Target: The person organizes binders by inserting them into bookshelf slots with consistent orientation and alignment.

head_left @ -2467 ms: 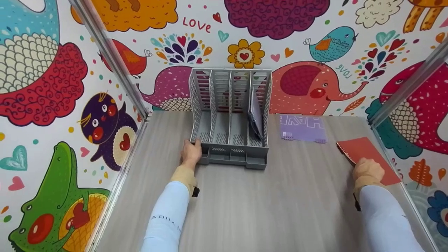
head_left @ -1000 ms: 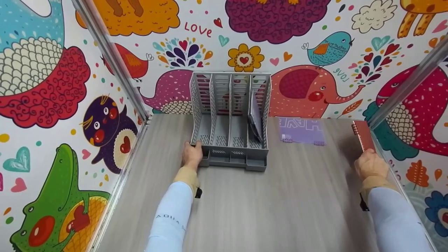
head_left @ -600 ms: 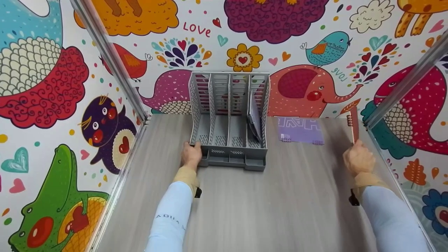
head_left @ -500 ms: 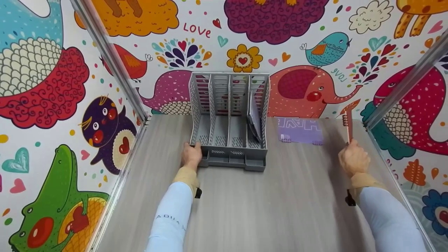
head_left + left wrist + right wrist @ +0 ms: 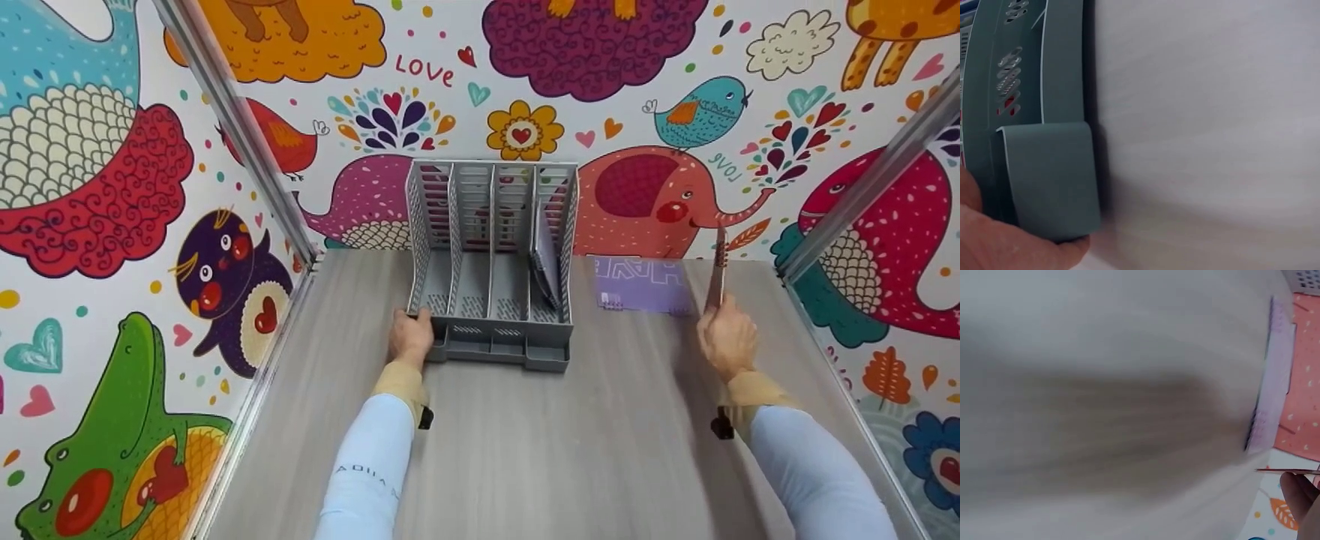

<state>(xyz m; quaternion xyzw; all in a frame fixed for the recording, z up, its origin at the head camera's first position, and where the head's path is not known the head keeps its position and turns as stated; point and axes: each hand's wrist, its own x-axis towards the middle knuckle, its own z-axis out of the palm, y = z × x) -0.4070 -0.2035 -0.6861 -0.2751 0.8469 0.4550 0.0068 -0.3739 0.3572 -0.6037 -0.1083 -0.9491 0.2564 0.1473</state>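
A grey file rack (image 5: 501,331) with upright dividers stands against the back wall. My left hand (image 5: 411,335) grips its front left corner; in the left wrist view the thumb and fingers (image 5: 1022,247) wrap the corner of the front tray. My right hand (image 5: 729,339) pinches a red spiral notebook (image 5: 718,274) by its lower end and holds it up on edge, nearly side-on to the head view. In the right wrist view only the notebook's thin edge (image 5: 1283,470) shows. A spiral notebook (image 5: 548,262) with a purplish cover leans in the rack's rightmost slot.
A purple spiral notebook (image 5: 643,285) lies flat on the table (image 5: 570,450), between the rack and my right hand, close to the back wall. Printed wall panels with metal corner posts (image 5: 862,180) enclose the table at the back and both sides.
My right hand has picked the red notebook up from the table's right side, turned it on edge and carried it left towards the purple one. My left hand has stayed on the rack.
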